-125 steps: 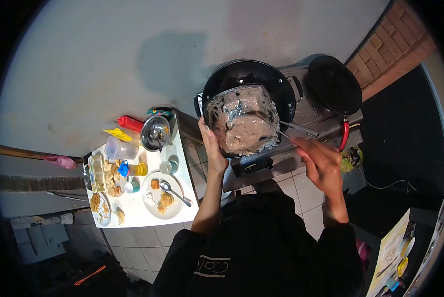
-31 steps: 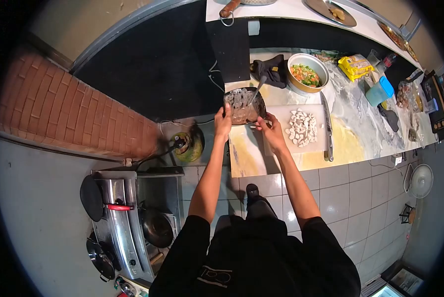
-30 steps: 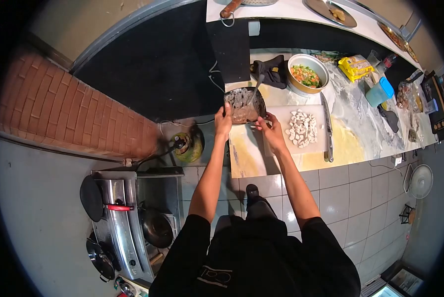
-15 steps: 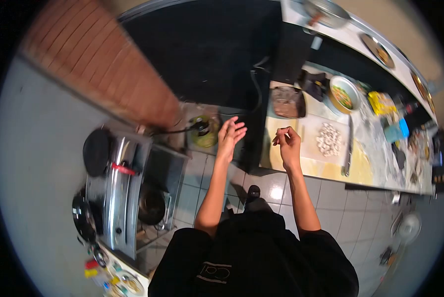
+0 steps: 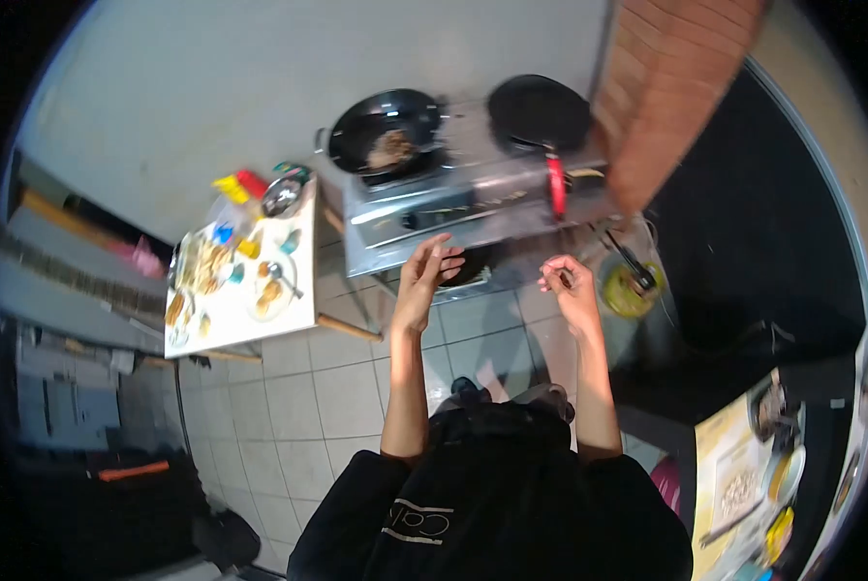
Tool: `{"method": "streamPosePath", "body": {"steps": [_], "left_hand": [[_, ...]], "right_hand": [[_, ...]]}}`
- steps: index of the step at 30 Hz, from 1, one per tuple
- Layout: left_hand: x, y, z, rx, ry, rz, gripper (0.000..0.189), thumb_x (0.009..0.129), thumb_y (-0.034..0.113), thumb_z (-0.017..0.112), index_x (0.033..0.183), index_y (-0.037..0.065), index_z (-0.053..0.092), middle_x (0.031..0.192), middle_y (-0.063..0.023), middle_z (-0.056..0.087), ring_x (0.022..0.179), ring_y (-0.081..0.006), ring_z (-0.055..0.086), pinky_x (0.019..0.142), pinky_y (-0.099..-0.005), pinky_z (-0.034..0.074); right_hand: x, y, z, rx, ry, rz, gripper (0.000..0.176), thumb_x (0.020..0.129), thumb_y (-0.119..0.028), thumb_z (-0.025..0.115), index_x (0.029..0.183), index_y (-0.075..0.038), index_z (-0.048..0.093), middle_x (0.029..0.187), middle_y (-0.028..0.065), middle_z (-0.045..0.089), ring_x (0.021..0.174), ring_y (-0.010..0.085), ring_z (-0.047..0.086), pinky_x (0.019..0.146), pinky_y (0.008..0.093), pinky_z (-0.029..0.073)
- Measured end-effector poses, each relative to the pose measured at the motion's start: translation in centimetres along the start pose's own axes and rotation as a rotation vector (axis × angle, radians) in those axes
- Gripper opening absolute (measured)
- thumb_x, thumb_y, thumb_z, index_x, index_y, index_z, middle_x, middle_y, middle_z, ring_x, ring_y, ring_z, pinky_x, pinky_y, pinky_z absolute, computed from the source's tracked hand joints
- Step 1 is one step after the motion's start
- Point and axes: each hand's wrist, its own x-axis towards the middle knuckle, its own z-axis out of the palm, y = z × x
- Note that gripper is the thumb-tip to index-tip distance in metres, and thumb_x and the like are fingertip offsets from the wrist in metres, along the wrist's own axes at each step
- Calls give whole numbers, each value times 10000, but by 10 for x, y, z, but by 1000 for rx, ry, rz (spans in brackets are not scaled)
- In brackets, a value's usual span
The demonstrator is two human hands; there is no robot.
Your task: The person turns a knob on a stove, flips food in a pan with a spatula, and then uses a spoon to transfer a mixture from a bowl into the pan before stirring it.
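My left hand (image 5: 422, 283) is held in the air near the front edge of the metal stove (image 5: 386, 254). Its fingers are parted, and nothing is in them. Level with it to the right, my right hand (image 5: 573, 290) has loosely bent fingers with a gap at the thumb; I see nothing held. A black wok (image 5: 352, 131) with brown food inside sits on the left burner. On the right one lies a flat black pan (image 5: 539, 108), its red handle (image 5: 557, 189) pointing towards me. Neither hand touches the stove or pans.
A white table (image 5: 294, 324) with plates of food, bottles and bowls stands left of the stove. To the right, a blender-like jug with yellow-green contents (image 5: 631, 295) sits low beside a brick column (image 5: 671, 87). A counter (image 5: 710, 441) with a cutting board (image 5: 741, 489) and knife is at lower right.
My view has swung left, from the counter to the stove. The stove is now ahead and the counter at lower right. Both hands stay raised in front of me.
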Motion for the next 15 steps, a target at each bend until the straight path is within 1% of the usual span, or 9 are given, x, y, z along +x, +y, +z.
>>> {"method": "streamPosePath", "body": {"steps": [2, 3, 5, 6, 7, 9, 11, 14, 15], "left_hand": [[-6, 4, -51, -36, 124, 16, 347, 967, 259, 460, 1237, 43, 496, 1056, -102, 603, 934, -163, 595, 824, -274, 476], [-9, 7, -69, -78, 198, 14, 346, 967, 248, 462, 1240, 39, 492, 1052, -103, 605, 926, -161, 598, 821, -270, 478], [-12, 9, -97, -84, 266, 31, 347, 965, 241, 466, 1242, 33, 489, 1049, -108, 605, 920, -157, 600, 817, -266, 481], [-12, 10, -106, -84, 313, 37, 349, 964, 235, 469, 1244, 27, 485, 1047, -112, 606, 915, -154, 602, 814, -262, 483], [-11, 12, -112, -79, 331, 43, 351, 964, 232, 469, 1241, 17, 482, 1047, -119, 604, 917, -147, 599, 812, -258, 485], [-2, 14, -123, -75, 363, 38, 349, 964, 237, 468, 1239, 22, 485, 1048, -116, 604, 916, -148, 598, 810, -258, 485], [11, 16, -130, -64, 398, 33, 348, 965, 241, 468, 1237, 27, 488, 1048, -114, 603, 915, -149, 597, 808, -258, 485], [37, 19, -139, -23, 445, 47, 339, 965, 245, 468, 1233, 38, 494, 1051, -106, 602, 914, -146, 592, 801, -257, 482], [48, 21, -141, -25, 462, 54, 337, 964, 249, 470, 1230, 44, 498, 1050, -101, 603, 916, -144, 590, 799, -257, 479]], "right_hand": [[22, 1, 40, -36, -80, 21, 110, 875, -12, 560, 981, 16, 563, 846, 55, 563, 733, 124, 583, 634, 247, 492], [31, 0, 55, -80, -108, 41, 145, 869, -8, 566, 1012, 17, 558, 851, 56, 558, 740, 128, 588, 634, 244, 495], [46, -1, 83, -53, -130, 30, 183, 867, -19, 578, 1044, 15, 549, 874, 62, 554, 739, 129, 592, 628, 241, 497], [53, 0, 92, -22, -128, 22, 222, 864, -29, 589, 1076, 13, 540, 898, 68, 551, 738, 129, 595, 623, 238, 500], [65, 7, 99, -58, -144, 20, 323, 857, -51, 612, 1156, -1, 502, 944, 75, 539, 726, 127, 596, 609, 231, 503], [89, 14, 110, -45, -144, -11, 356, 856, -61, 619, 1182, -6, 485, 950, 77, 537, 720, 128, 595, 607, 230, 503], [116, 19, 116, 2, -139, -48, 458, 851, -81, 635, 1255, -20, 428, 965, 80, 529, 712, 129, 590, 602, 226, 501], [160, 19, 126, -68, -109, -95, 491, 848, -85, 640, 1274, -26, 404, 971, 84, 519, 705, 127, 582, 605, 232, 506], [175, 22, 129, -34, -110, -83, 538, 834, -91, 660, 1293, -33, 384, 974, 87, 507, 696, 114, 565, 590, 229, 485]]}}
